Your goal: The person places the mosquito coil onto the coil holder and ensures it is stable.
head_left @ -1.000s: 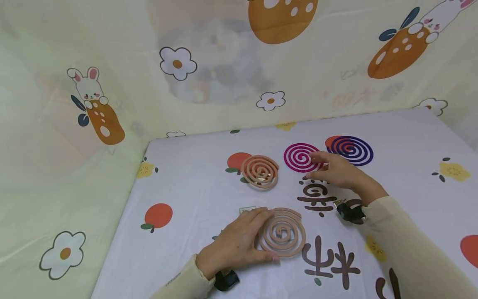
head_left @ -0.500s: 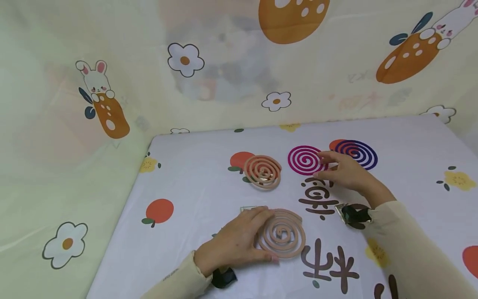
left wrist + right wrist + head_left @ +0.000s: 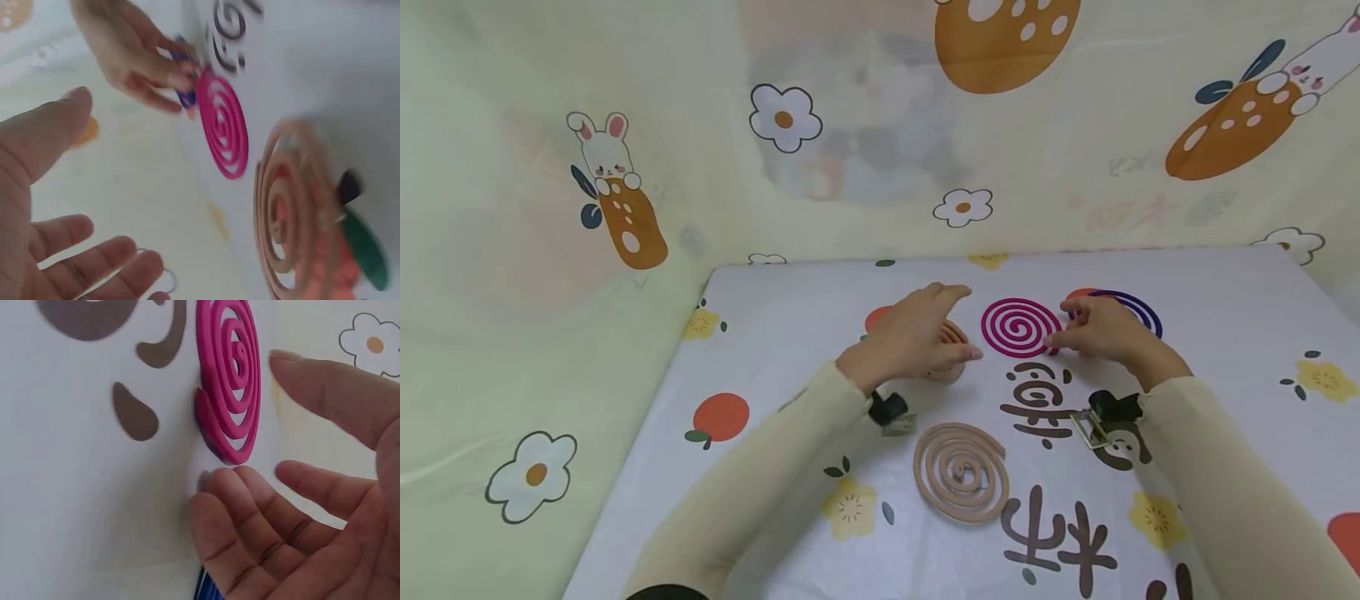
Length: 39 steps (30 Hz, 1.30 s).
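My left hand [image 3: 910, 337] hovers with spread fingers over the far tan mosquito coil [image 3: 953, 332], hiding most of it in the head view. That coil [image 3: 277, 231] shows whole spirals beside the empty hand in the left wrist view. To the right lies a magenta mosquito coil [image 3: 1018, 328]. My right hand [image 3: 1108, 333] is at its right edge, fingertips [image 3: 212, 512] close beside the rim and thumb apart from the fingers. Partly covered behind that hand is a dark blue coil [image 3: 1138, 302]. Nearest to me, a second tan coil [image 3: 957, 468] lies flat, untouched.
The table is covered with a white cloth [image 3: 790, 358] printed with fruit, flowers and brown characters. A patterned cream curtain [image 3: 865, 225] rises directly behind its far edge. Both wrists carry small strapped-on black devices [image 3: 887, 408].
My left hand has left the near tan coil and moved forward to over the far one. The right hand stays by the magenta coil, its fingers shifted slightly. The view has tilted a little.
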Tool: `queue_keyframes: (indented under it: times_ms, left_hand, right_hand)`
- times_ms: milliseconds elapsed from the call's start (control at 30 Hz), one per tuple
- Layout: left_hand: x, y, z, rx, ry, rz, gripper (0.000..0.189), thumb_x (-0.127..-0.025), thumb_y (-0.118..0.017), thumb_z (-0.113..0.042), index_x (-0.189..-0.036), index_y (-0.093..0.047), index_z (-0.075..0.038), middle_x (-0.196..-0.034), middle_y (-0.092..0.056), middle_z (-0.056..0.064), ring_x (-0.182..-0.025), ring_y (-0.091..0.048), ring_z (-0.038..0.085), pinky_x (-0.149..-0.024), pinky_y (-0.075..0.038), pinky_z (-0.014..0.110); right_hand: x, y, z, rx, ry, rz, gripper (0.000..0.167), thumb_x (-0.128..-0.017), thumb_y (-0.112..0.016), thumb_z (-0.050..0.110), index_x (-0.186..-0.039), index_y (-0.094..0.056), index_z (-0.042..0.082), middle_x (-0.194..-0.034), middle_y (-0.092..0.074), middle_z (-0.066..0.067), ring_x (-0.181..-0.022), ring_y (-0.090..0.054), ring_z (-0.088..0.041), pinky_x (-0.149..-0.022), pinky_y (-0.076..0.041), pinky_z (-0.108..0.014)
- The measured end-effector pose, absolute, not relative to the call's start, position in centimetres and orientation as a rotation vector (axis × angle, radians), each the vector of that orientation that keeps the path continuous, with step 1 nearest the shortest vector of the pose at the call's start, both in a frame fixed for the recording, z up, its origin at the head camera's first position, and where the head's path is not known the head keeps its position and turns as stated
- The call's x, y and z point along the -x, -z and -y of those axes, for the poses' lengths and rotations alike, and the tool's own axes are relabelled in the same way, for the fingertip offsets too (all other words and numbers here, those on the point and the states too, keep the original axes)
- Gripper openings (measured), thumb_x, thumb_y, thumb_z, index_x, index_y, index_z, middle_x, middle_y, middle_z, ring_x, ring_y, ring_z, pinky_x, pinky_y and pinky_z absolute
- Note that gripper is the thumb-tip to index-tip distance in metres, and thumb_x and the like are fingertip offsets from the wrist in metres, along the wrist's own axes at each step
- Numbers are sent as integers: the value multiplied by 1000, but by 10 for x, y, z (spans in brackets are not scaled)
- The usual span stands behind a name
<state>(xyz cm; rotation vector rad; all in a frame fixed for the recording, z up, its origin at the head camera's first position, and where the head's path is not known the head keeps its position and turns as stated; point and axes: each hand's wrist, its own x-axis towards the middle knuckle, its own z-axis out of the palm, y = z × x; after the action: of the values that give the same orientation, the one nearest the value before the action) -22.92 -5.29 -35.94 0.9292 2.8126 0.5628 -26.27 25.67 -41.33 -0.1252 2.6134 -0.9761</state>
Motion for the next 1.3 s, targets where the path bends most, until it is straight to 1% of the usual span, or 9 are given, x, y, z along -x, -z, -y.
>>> queue_keyframes:
  times_ms: [133,200,367,467,567,667,800,1133,1300]
  left_hand:
    - [264,365,29,-840,-416,-2806,86,-93,-76,-48,-161,-36,-14,-157,-48,7,-143,-48,20,-116,-41,35]
    - [275,370,19,-800,-358,-2791,86,-93,-77,-47,-161,-36,-15,-157,-48,5,-143,-48,18,-117,-41,33]
    - [288,378,1,-701,-303,-2752,87,-92,-80,-44,-162,-35,-17,-155,-50,1,-140,-50,14,-115,-42,30]
    - [290,379,-8,-666,-293,-2738,86,-91,-81,-42,-161,-37,-16,-152,-52,0,-137,-51,13,-114,-43,30]
    - [288,384,-18,-647,-289,-2727,79,-89,-83,-40,-154,-46,-15,-143,-58,0,-129,-54,12,-109,-46,29]
    - [284,390,-26,-644,-239,-2727,69,-87,-85,-38,-144,-55,-15,-130,-62,-1,-117,-57,12,-101,-50,30]
    - [281,399,-32,-655,-154,-2750,60,-86,-86,-39,-135,-59,-17,-124,-63,-2,-111,-58,12,-97,-52,31]
    - [291,415,-37,-747,-104,-2795,61,-87,-85,-42,-136,-60,-18,-124,-64,-3,-114,-59,11,-98,-52,30]
    - [290,413,-37,-773,-119,-2788,62,-88,-85,-42,-139,-59,-18,-124,-64,-3,-114,-58,10,-100,-50,28]
  right_hand:
    - [267,411,-256,88,959,-2561,80,-93,-78,32,-149,-43,-13,-97,-69,-16,-85,-64,-24,-71,-51,-34]
    - [267,411,-259,63,971,-2511,80,-93,-78,32,-148,-43,-13,-97,-69,-15,-84,-64,-24,-73,-53,-35]
    - [268,411,-269,30,999,-2429,82,-92,-80,32,-149,-40,-13,-104,-69,-16,-89,-66,-24,-78,-59,-38]
    - [270,411,-274,20,993,-2426,80,-93,-79,32,-147,-42,-14,-102,-70,-15,-89,-66,-24,-78,-59,-37]
    - [272,413,-273,13,1017,-2405,67,-95,-77,30,-139,-50,-14,-96,-72,-12,-86,-66,-23,-76,-59,-36]
    - [274,415,-270,-25,1052,-2369,49,-96,-76,26,-123,-59,-11,-89,-71,-9,-80,-66,-22,-73,-59,-35]
    - [278,415,-265,-126,1088,-2329,36,-96,-76,25,-109,-61,-5,-82,-68,-7,-74,-64,-22,-71,-59,-33]
    - [281,414,-259,-177,1152,-2282,32,-97,-75,23,-109,-63,-5,-77,-65,-5,-68,-62,-19,-67,-59,-30]
    - [280,417,-260,-189,1201,-2272,33,-100,-72,20,-116,-62,-7,-79,-67,-6,-68,-64,-19,-67,-60,-29]
